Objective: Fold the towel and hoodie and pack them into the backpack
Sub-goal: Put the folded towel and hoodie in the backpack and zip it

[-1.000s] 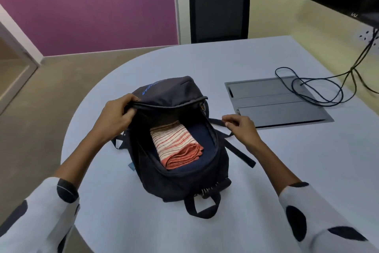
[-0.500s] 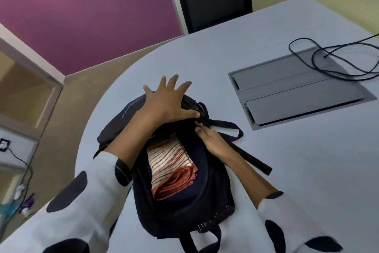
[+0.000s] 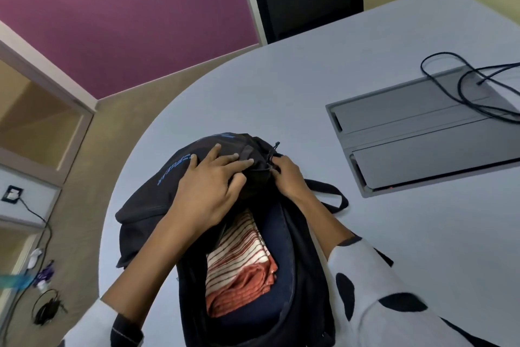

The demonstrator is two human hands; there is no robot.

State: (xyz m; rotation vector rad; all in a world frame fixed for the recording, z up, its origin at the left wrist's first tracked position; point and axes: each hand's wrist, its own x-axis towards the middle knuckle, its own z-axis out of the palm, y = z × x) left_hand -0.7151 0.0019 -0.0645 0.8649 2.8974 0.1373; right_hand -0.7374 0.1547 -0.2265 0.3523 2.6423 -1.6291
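The backpack (image 3: 157, 211) runs off the bottom edge, so its lower end and handle are out of sight, and the blue lettering on its flap, just left of the left fingers, is too blurred to read. Whether the dark blue cloth lining the compartment is the hoodie or the bag's own lining cannot be told.

The backpack is black and lies on the grey table (image 3: 281, 93) with its main compartment gaping toward the camera. Below both hands, inside that opening, sits the folded towel (image 3: 239, 262), cream with rust-red stripes and a plain rust fold at its near end.

The left hand (image 3: 208, 194) lies palm down on the flap's far end, fingers (image 3: 225, 161) straight and slightly spread, pressing the fabric. Just to its right, almost touching, the right hand (image 3: 287, 178) curls its fingers tightly at the zipper end, apparently pinching the pull beneath a thin cord; the pinch itself is hidden.
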